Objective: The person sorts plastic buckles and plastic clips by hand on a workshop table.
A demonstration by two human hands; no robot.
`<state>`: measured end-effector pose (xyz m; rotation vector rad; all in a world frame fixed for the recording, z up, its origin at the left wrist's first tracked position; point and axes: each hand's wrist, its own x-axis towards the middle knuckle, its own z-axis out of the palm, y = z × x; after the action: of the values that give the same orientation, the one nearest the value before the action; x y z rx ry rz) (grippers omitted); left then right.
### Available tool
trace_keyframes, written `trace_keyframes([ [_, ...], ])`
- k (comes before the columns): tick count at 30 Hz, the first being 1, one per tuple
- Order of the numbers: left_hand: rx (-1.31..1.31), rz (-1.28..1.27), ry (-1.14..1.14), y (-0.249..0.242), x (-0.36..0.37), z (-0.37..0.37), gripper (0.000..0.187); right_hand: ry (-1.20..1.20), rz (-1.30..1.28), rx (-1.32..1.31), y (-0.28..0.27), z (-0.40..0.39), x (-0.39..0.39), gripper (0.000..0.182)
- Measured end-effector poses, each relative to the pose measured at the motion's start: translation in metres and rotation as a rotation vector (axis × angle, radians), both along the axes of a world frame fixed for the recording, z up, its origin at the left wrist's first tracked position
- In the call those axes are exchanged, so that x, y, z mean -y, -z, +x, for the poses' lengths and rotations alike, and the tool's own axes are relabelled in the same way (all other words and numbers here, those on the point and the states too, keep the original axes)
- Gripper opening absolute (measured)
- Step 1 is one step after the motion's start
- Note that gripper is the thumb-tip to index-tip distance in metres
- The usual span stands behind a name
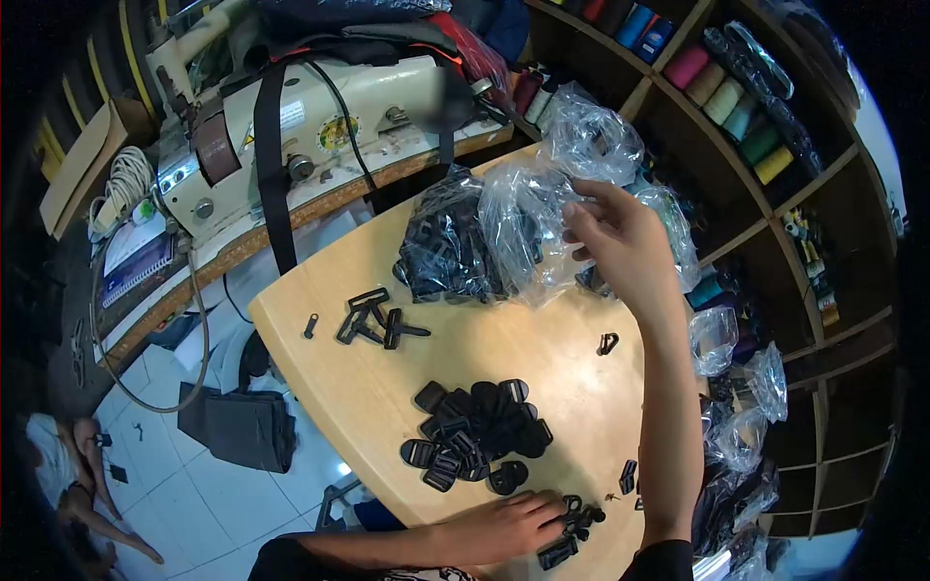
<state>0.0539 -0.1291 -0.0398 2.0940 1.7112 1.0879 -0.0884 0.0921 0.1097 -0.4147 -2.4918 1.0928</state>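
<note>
My right hand (620, 237) reaches to the back of the light wooden table (320, 387), its curved fingers apart at the edge of a clear plastic bag (523, 228). Whether the fingertips press on the plastic is hard to tell. Beside that bag lies another bag of black plastic parts (446, 242). My left hand (528, 528) rests palm down at the near edge, fingers stretched against a small group of black fittings (579, 518). Just beyond it is a heap of black strap buckles (480, 426).
Several black bar-shaped buckles (366, 315) lie at the table's left. A sewing machine (310, 121) stands on a bench behind. Shelves with thread spools (722, 102) and more plastic bags (741, 436) line the right side. At lower left, another person's legs (92, 484) show on the floor.
</note>
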Motion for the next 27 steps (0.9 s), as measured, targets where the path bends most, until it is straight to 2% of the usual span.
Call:
trace_keyframes([
  [6, -0.033, 0.044, -0.023, -0.002, 0.000, 0.001, 0.026, 0.041, 0.001, 0.005, -0.014, 0.074, -0.001, 0.029],
  [8, -0.075, 0.087, -0.057, -0.002, 0.001, 0.003, 0.025, 0.087, 0.110, 0.160, -0.015, 0.116, -0.005, 0.026],
  [10, -0.064, 0.136, -0.063, -0.007, 0.003, 0.000, 0.026, 0.051, -0.115, 0.220, -0.008, 0.160, 0.001, 0.025],
  [14, -0.137, 0.042, -0.054, -0.012, 0.006, -0.001, 0.031, -0.015, -0.211, 0.388, 0.013, 0.237, 0.016, 0.027],
  [16, -0.072, 0.097, -0.122, 0.000, 0.005, 0.003, 0.034, -0.057, 0.059, 0.409, 0.019, 0.260, 0.028, 0.029],
  [17, -0.102, 0.082, -0.150, -0.005, 0.008, 0.003, 0.034, -0.036, 0.094, 0.354, 0.025, 0.268, 0.036, 0.031],
  [18, -0.142, 0.072, -0.181, -0.012, 0.007, 0.000, 0.034, 0.009, -0.035, 0.364, 0.029, 0.277, 0.042, 0.030],
  [21, 0.549, -0.032, -0.311, -0.016, 0.002, 0.003, 0.025, 0.053, -0.119, 0.353, 0.047, 0.292, 0.065, 0.032],
  [22, 0.796, -0.173, -0.320, -0.018, 0.002, 0.003, 0.027, 0.054, -0.134, 0.322, 0.051, 0.293, 0.071, 0.033],
  [24, 1.178, -0.197, -0.359, -0.024, 0.000, 0.000, 0.030, 0.074, -0.176, 0.293, 0.050, 0.294, 0.084, 0.034],
  [27, 1.161, -0.155, -0.324, -0.039, 0.000, 0.000, 0.035, 0.116, -0.334, 0.213, 0.062, 0.297, 0.095, 0.036],
])
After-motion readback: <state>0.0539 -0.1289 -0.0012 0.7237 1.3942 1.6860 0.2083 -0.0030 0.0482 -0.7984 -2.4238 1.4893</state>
